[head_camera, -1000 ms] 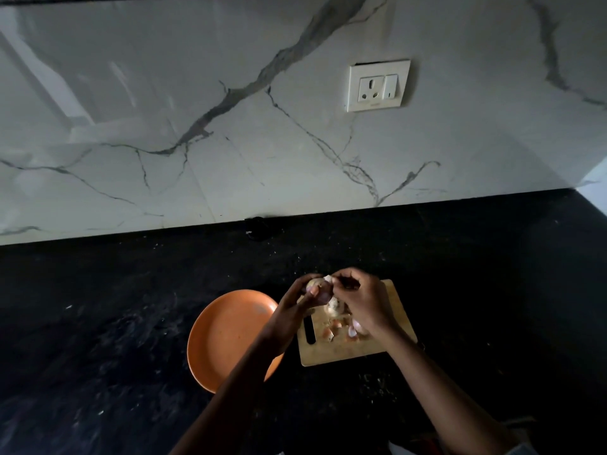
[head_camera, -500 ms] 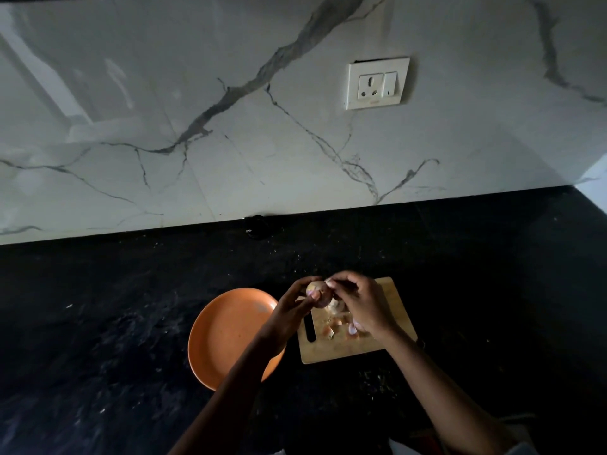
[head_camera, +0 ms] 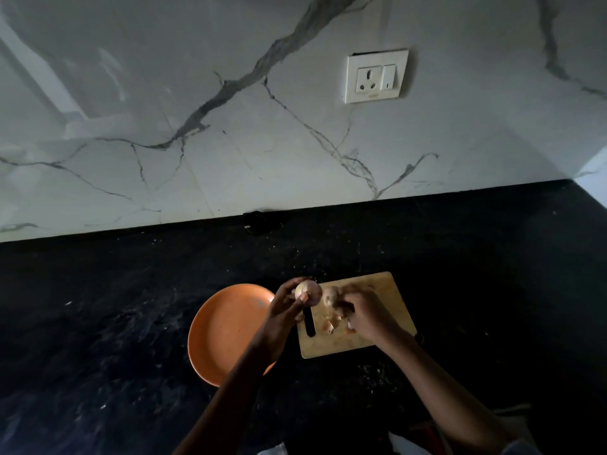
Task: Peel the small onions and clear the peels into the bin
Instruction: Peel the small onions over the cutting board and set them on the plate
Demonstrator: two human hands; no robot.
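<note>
Orange plate (head_camera: 226, 326) beside a wooden board (head_camera: 387, 297) — black counter (head_camera: 98, 307) (wall socket (head_camera: 376, 76) above).

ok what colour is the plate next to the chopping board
Orange, a plain round plate with nothing on it, lying left of the wooden chopping board; the head view shows it.

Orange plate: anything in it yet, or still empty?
Empty, as far as shows: the plate has a bare orange surface. The left hand and forearm cover its right edge, so that part cannot be checked.

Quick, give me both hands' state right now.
Left hand: fingers grip a small onion.
Right hand: low over the cutting board, fingers curled; whether it holds anything cannot be told.
</note>
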